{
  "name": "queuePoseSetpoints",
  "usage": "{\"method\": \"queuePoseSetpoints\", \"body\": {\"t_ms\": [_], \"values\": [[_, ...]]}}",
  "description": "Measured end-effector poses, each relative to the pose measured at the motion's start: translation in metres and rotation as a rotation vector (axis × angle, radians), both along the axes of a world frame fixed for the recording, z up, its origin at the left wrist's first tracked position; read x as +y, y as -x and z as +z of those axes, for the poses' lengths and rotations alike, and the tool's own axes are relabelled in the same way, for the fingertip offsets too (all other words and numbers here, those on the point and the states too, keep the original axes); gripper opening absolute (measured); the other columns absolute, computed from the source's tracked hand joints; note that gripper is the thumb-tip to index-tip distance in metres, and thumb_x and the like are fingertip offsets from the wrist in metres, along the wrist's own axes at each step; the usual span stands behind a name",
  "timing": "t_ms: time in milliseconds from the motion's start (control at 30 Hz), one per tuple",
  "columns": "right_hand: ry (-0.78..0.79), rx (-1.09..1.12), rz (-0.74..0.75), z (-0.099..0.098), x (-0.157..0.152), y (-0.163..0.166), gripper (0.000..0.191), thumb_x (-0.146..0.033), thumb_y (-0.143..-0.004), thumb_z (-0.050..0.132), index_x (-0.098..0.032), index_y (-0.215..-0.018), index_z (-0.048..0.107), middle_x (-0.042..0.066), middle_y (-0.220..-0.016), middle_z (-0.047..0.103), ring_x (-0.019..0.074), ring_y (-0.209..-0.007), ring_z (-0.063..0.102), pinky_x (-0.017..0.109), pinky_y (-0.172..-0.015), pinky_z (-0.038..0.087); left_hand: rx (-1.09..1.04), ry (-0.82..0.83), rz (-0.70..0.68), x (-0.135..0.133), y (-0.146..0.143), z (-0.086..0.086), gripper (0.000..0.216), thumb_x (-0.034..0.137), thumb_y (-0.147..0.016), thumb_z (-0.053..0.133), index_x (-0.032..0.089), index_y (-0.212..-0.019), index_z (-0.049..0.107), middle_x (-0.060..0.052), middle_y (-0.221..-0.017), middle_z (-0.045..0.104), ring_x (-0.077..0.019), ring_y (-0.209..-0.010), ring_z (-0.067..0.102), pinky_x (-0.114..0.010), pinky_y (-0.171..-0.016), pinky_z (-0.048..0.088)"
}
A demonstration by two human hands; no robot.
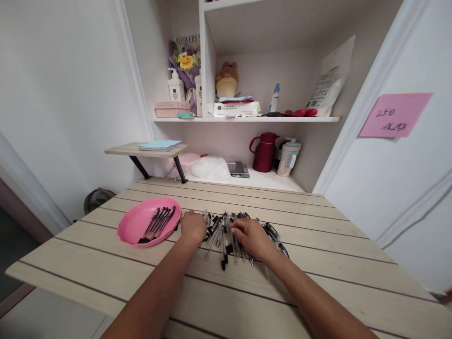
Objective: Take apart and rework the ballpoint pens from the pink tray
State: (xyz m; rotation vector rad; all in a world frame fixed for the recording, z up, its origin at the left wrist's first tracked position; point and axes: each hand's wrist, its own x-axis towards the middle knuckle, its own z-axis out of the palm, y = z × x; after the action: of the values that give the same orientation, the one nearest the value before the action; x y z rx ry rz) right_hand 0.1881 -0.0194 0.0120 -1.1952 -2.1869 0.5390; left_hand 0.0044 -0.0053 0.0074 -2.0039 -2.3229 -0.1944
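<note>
- The right hand (252, 237) dipped into the heap of pens (222, 238), thumb and fingertips drawn close together; I couldn't tell whether they pinched one.
- The left hand (193, 227) curled between heap and pink dish (131, 225), its fingertips hidden from me, its grip unclear.
- It looked like picking through the heap; the next move, I judged, called for a fine pinch, without dragging crossed neighbours.
- A row of pens (160, 223) lay in the dish, with room to their left inside the low rim.
- The counter (339, 249) offered wide room rightward; the stand (123, 149) crowded its back left.
</note>
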Motion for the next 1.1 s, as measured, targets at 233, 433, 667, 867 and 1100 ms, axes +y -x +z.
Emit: {"method": "queuePoseSetpoints", "body": {"t_ms": [233, 433, 667, 867, 1100], "values": [[0.009, 0.010, -0.028, -0.002, 0.001, -0.002, 0.018, -0.022, -0.073, 0.044, -0.019, -0.069, 0.062, 0.000, -0.067, 0.062, 0.0136, -0.063, 0.053, 0.022, -0.058, 0.034, 0.019, -0.014, 0.101, -0.016, 0.044, 0.040, 0.030, 0.016, -0.072, 0.041, 0.013, -0.095, 0.061, -0.019, -0.100, 0.059, -0.0263, -0.094, 0.053, -0.034, -0.073, 0.039], [0.035, 0.024, -0.019, -0.003, 0.003, -0.001, 0.017, -0.023, -0.072, 0.045, -0.019, -0.067, 0.061, 0.000, -0.063, 0.061, 0.0128, -0.060, 0.052, 0.022, -0.056, 0.034, -0.044, 0.129, 0.271, -0.019, 0.099, 0.051, 0.019, 0.026, -0.066, 0.052, 0.012, -0.071, 0.064, -0.017, -0.071, 0.065, -0.0282, -0.069, 0.060, -0.033, -0.057, 0.040], [0.239, 0.310, -0.027, -0.002, 0.002, 0.004, 0.021, -0.033, -0.072, 0.048, -0.017, -0.063, 0.056, -0.001, -0.055, 0.054, 0.0106, -0.049, 0.048, 0.022, -0.047, 0.034, -0.218, -0.105, 0.117, -0.032, 0.069, 0.060, 0.019, 0.033, -0.069, 0.046, 0.019, -0.074, 0.059, -0.007, -0.072, 0.065, -0.0219, -0.069, 0.058, -0.027, -0.056, 0.037], [0.468, 0.863, -0.032, 0.006, -0.004, 0.014, 0.032, -0.049, -0.068, 0.052, -0.016, -0.069, 0.051, -0.001, -0.058, 0.055, 0.0077, -0.043, 0.044, 0.019, -0.038, 0.027, -0.837, -0.110, -0.280, -0.042, -0.016, 0.025, 0.007, 0.020, -0.061, 0.056, 0.019, -0.066, 0.051, 0.003, -0.053, 0.055, -0.0114, -0.049, 0.051, -0.020, -0.045, 0.034], [0.481, 0.978, -0.094, 0.002, 0.008, 0.005, 0.029, -0.043, -0.066, 0.057, -0.015, -0.070, 0.054, -0.005, -0.043, 0.046, 0.0056, -0.038, 0.033, 0.019, -0.038, 0.022, -1.568, 0.259, -0.329, -0.046, -0.043, 0.011, 0.013, 0.028, -0.070, 0.053, 0.016, -0.073, 0.047, 0.005, -0.053, 0.048, -0.0048, -0.036, 0.041, -0.014, -0.032, 0.027]]}}
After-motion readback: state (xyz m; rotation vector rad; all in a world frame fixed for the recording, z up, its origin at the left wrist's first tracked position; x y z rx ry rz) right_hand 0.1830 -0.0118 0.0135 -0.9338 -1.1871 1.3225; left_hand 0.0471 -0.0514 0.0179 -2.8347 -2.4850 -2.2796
